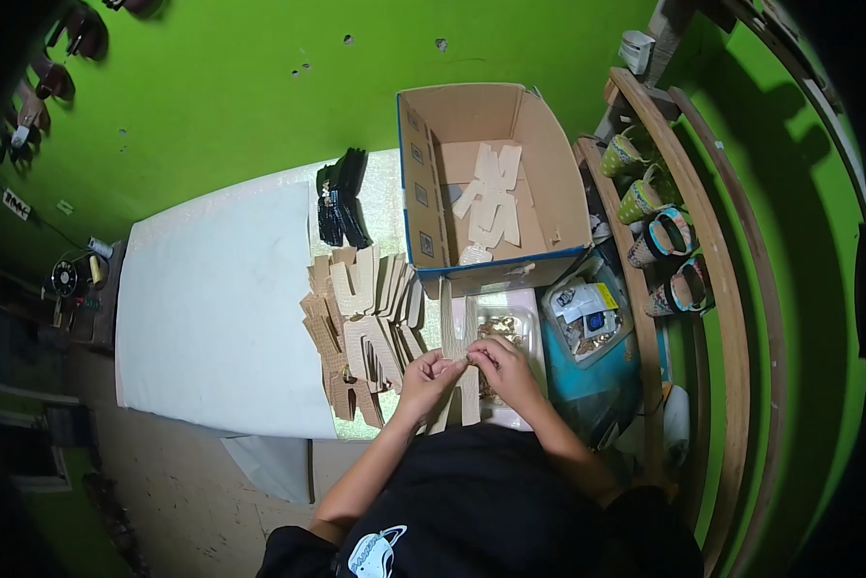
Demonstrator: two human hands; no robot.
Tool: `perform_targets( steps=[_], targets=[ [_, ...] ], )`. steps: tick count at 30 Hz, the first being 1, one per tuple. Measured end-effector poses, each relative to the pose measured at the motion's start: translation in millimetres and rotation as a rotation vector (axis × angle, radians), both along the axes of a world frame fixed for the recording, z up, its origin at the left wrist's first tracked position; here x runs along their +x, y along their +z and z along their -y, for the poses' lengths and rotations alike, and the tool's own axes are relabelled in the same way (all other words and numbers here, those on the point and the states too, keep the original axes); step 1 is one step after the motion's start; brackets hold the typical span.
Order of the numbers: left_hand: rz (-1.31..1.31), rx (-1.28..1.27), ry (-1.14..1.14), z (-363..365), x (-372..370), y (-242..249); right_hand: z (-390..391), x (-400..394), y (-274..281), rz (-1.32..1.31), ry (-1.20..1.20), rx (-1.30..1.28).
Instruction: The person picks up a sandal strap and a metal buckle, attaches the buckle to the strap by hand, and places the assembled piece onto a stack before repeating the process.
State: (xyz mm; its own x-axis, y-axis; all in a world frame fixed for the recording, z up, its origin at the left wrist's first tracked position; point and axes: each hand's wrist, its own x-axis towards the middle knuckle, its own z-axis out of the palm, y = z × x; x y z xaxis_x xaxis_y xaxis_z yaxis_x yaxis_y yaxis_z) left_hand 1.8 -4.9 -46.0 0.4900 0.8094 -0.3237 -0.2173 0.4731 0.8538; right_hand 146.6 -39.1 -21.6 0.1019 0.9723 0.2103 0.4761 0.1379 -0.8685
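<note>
My left hand [429,380] is closed on a beige textured cut-out piece [460,332], with long strap-like legs, that lies upright in front of me. The fingertips of my right hand [506,370] are pinched together at the middle of this piece, meeting my left fingertips. Whatever they grip there is too small and covered to name. Just beyond my right hand sits a clear plastic tray [527,320] of small gold-coloured metal bits. Left of my hands are bundles of similar beige and brown cut-out pieces [361,323], stacked in overlapping rows.
An open cardboard box [560,214] stands ahead, with several beige pieces [493,193] inside. Behind the bundles lies a black glossy stack [341,200]. A plastic container [587,313] holding packets is at right, beside a wooden rack [732,289] with patterned shoes [679,289]. A white-covered table [221,308] extends left.
</note>
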Motion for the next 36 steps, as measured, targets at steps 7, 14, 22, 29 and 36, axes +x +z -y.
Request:
perform_targets(
  steps=[7,14,22,29,36],
  targets=[
    [0.065,-0.017,0.013,-0.8,-4.9,15.4,-0.2,-12.3,2.8,0.078,-0.067,0.215],
    [0.085,0.007,0.015,0.9,-5.4,13.3,2.5,-12.0,8.3,-0.025,-0.099,0.139],
    [0.039,-0.021,0.005,-1.8,-6.5,23.6,6.5,-1.3,4.9,-0.024,0.029,0.124],
    [-0.035,-0.001,0.044,-5.8,-4.1,18.6,8.3,-3.7,6.1,-0.002,0.029,0.123],
    [-0.029,0.008,0.054,-7.0,-4.7,9.1,6.8,-5.7,4.4,0.012,0.007,0.166]
  ],
)
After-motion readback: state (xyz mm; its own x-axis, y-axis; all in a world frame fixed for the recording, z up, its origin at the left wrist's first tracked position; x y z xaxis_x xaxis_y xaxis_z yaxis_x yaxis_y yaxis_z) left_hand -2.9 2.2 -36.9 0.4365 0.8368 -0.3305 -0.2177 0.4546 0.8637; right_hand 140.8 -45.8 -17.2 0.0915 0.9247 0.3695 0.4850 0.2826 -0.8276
